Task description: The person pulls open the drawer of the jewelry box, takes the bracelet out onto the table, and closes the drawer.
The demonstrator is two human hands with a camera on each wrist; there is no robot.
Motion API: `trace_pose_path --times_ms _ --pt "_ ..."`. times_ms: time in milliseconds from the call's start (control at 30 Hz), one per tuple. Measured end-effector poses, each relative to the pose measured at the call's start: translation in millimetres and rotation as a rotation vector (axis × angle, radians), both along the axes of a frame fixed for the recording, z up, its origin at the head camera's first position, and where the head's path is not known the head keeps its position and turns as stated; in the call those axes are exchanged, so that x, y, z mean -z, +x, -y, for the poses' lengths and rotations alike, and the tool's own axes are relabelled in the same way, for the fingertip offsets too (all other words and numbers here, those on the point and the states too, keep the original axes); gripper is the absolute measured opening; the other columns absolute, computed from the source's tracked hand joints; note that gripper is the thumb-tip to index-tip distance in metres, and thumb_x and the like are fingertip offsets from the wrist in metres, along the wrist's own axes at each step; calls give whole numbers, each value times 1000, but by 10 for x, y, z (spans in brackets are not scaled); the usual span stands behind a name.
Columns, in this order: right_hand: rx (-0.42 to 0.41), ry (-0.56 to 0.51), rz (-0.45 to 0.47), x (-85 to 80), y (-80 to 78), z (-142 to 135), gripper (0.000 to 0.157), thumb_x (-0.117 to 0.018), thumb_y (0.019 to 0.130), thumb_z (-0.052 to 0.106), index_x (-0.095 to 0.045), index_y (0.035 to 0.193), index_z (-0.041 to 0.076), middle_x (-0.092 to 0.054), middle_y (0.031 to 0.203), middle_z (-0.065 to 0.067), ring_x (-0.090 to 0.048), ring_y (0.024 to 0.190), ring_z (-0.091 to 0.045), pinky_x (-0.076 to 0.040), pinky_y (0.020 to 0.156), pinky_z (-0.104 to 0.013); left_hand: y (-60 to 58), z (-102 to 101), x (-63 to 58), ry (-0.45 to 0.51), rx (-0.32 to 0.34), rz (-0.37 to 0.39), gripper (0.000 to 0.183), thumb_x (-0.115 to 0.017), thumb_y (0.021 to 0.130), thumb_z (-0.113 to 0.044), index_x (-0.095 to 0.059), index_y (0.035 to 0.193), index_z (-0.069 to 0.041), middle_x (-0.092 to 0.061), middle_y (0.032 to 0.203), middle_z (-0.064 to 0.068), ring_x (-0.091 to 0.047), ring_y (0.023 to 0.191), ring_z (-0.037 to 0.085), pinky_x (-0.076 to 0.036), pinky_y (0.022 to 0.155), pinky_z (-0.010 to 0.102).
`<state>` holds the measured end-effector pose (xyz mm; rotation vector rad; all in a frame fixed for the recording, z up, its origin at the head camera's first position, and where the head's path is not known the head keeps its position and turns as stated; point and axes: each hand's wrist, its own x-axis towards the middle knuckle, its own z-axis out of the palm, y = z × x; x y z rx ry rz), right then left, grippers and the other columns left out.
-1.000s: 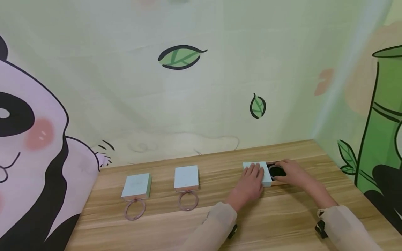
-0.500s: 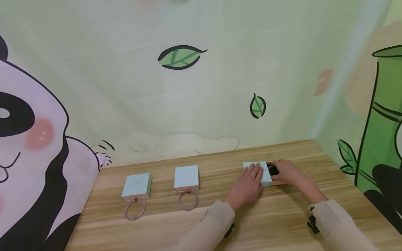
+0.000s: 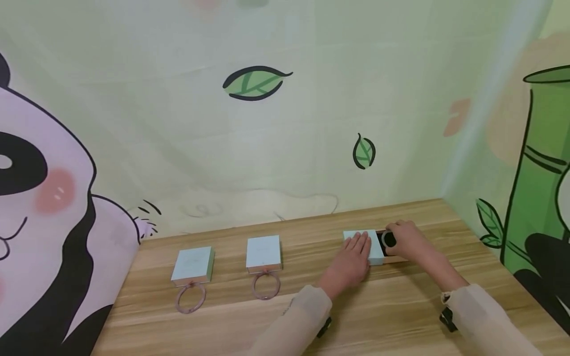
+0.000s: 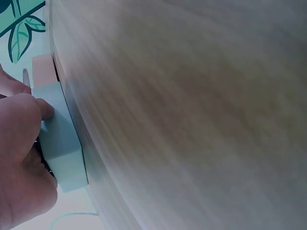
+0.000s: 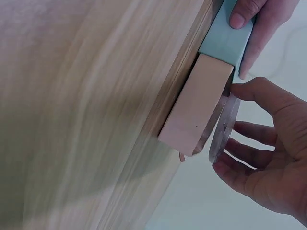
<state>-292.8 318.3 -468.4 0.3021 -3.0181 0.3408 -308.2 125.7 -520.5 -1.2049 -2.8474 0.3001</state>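
Note:
A pale blue box sleeve lies at the right of the table with its pinkish drawer pulled partway out to the right. My left hand holds the sleeve down, fingers stretched over the top and thumb against the front side. Between thumb and fingertips, my right hand pinches a round bangle at the mouth of the drawer. The bangle is tilted, and its outer edge stands out past the drawer's rim. Dark lining shows inside the drawer; my right hand hides part of it from the head view.
Two closed pale blue boxes stand to the left, each with a mauve bangle lying in front of it. A printed cloth with leaves and a panda rises behind the wooden table.
My right hand first moved left over the drawer, then lifted slightly with the bangle now tilted up in its fingers. My left hand has stayed on the sleeve.

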Motion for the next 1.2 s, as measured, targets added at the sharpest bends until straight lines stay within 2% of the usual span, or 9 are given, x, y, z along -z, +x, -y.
trace_pose_path --times_ms 233,567,667,867,1200 --pt "-4 -27 -45 3 97 -28 56 -83 74 16 -63 115 -15 -64 107 -32 -62 93 -46 -53 75 -53 1 11 -11 8 0 -6 59 -29 112 -36 -16 164 -11 -12 171 4 -13 156 19 -17 125 33" --pt "-26 -60 -39 -12 298 68 58 -84 76 22 -64 117 -14 -65 109 -34 -65 93 -46 -55 78 -54 6 -2 2 14 -5 -2 59 -31 111 -36 -17 164 -12 -12 171 3 -14 156 18 -18 125 33" --pt "-47 -65 -48 19 387 108 56 -83 75 24 -65 115 -11 -66 107 -32 -66 91 -45 -55 79 -55 2 -9 22 22 -3 -1 60 -31 111 -37 -17 164 -13 -12 171 3 -13 156 19 -18 125 34" --pt "-76 -89 -91 114 560 203 49 -83 71 26 -69 107 -4 -67 97 -17 -65 89 -35 -54 81 -54 -8 -4 30 39 -5 12 59 -31 111 -37 -17 164 -13 -12 171 3 -13 156 19 -17 125 34" --pt "-110 -132 -80 220 667 291 49 -83 74 25 -68 109 -6 -67 100 -18 -65 92 -37 -55 81 -54 -8 -7 10 34 -8 14 60 -31 111 -37 -16 164 -14 -11 171 1 -12 156 18 -16 126 33"
